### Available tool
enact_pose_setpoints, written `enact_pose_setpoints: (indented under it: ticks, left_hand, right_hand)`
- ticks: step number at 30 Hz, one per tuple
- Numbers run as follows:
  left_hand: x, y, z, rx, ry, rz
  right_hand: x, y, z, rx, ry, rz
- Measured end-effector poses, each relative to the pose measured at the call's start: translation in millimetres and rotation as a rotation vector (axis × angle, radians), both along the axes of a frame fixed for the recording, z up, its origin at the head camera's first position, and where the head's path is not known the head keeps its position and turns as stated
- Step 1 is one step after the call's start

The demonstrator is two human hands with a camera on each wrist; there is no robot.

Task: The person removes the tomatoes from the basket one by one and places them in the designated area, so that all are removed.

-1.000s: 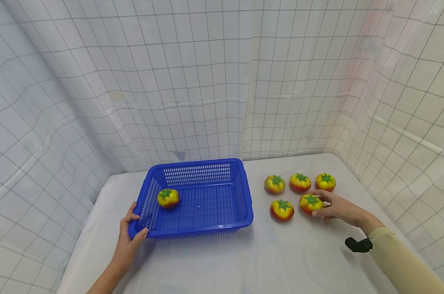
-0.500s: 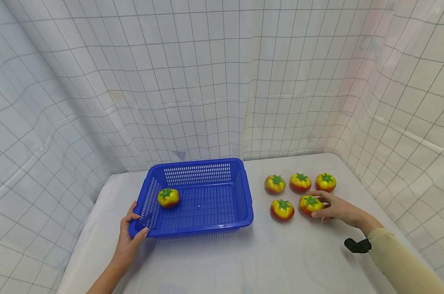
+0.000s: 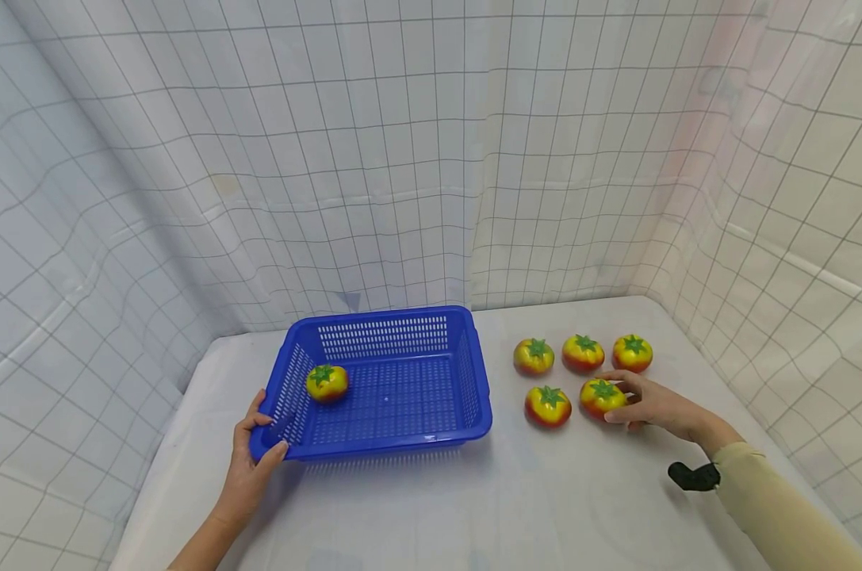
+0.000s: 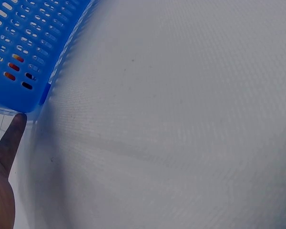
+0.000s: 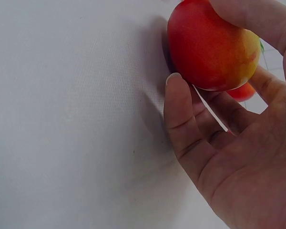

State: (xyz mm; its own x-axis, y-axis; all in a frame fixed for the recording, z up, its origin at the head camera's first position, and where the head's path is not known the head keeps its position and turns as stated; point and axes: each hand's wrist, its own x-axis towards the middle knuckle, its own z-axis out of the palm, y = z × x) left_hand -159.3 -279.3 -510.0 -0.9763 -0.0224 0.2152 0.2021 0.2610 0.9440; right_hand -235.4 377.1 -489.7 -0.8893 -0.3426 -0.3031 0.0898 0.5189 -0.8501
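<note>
A blue plastic basket (image 3: 431, 438) with slotted walls stands on the table's left half. My left hand (image 3: 248, 468) grips its near left corner, thumb on the near rim and fingers over the left side. Inside the basket, toward the left, lies one yellow-red toy tomato (image 3: 327, 384) with a green star-shaped top. My right hand (image 3: 659, 406) holds another toy tomato (image 3: 603, 399) low at the table, thumb on the near side and fingers around the far side. In the right wrist view that tomato (image 5: 209, 47) shows its red flank between thumb and curled fingers.
Beside the held tomato are a toy tomato (image 3: 548, 407) to its left and three behind it: a left one (image 3: 534, 358), a middle one (image 3: 583, 354) and a right one (image 3: 632, 354). White grid-patterned curtains (image 3: 373, 159) enclose the white table (image 3: 545, 507) at back and sides.
</note>
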Motion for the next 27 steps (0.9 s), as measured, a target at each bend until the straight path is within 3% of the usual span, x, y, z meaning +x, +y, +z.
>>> enact_pose_setpoints:
  ticks: [27]
  left_hand:
    - [0.4,-0.1,1.4,-0.007,-0.01,0.006]
  right_hand:
    - [0.3,-1.0,-2.8,0.022,-0.001,-0.003]
